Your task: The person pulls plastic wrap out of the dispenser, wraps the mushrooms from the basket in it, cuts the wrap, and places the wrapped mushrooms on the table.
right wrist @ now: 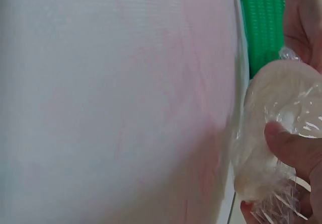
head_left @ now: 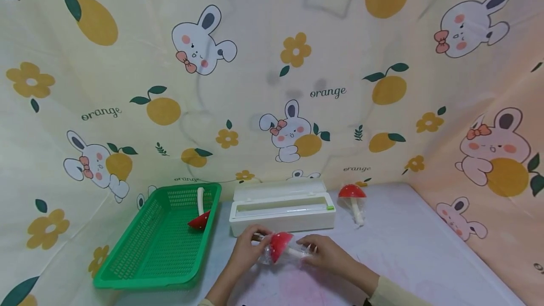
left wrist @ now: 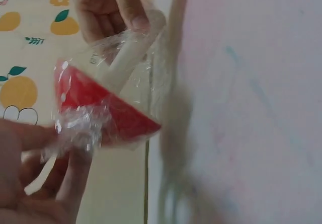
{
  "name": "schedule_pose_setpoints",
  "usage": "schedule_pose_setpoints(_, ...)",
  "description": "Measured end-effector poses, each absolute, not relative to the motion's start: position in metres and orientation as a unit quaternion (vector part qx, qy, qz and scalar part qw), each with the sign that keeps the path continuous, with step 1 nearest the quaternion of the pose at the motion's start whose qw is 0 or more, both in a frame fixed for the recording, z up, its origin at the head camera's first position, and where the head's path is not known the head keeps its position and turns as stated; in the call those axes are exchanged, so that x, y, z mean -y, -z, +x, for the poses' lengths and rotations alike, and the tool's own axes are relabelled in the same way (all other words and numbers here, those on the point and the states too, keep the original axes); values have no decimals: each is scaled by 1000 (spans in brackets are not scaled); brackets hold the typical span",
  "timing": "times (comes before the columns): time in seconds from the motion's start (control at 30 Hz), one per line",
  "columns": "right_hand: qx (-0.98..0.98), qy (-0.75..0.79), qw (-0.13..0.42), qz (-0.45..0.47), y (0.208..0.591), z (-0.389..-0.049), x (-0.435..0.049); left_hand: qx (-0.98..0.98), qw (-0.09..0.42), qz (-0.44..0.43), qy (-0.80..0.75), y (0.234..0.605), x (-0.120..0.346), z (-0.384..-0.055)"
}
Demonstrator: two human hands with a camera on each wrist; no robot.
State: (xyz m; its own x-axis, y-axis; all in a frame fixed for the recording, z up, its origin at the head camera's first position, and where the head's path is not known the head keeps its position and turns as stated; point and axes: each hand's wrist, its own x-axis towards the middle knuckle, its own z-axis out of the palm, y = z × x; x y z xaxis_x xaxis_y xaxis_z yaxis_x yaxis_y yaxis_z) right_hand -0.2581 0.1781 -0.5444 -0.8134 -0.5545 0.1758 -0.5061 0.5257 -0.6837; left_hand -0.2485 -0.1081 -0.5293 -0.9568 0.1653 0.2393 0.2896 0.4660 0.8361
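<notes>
Head view: your left hand [head_left: 248,248] and right hand [head_left: 326,252] on one red-capped, white-stemmed toy mushroom in clear plastic film [head_left: 280,246]

Your hands are apart, the mushroom slung between them above the pale, pink-stained table [head_left: 403,254], just in front of a long white box [head_left: 293,224]. Left pinches gathered film at the cap's top; right has thumb and fingers closed on the wrapped stem end. Cap points left, stem right.

The box sits along the table's far edge, its white lid [head_left: 278,191] raised at the back, a small bright-green tab [head_left: 330,208] near its right end.

To your left, a green perforated plastic basket [head_left: 157,244]; inside, by its right wall toward the far corner, a second red-capped mushroom [head_left: 199,221], cap nearest you. Right of the box, near the table's far edge, a third red-capped mushroom in clear film [head_left: 352,192] lies stem toward you.
</notes>
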Motion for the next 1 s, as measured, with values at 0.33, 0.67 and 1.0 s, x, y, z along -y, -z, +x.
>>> schedule_pose_setpoints(0.33, -877, 373, -55, -297, 539, -255, -187, 793, 2, -196, 577, 527, 119, -249)
schedule_pose_setpoints(0.67, -871, 391, -43, -295, 538, -255, -183, 850, 108, -157, 492, 531, 106, -250)
schedule_pose_setpoints(1.0, -874, 400, -36, -274, 543, -253, -181, 858, 124, -116, 485, 535, 104, -249)
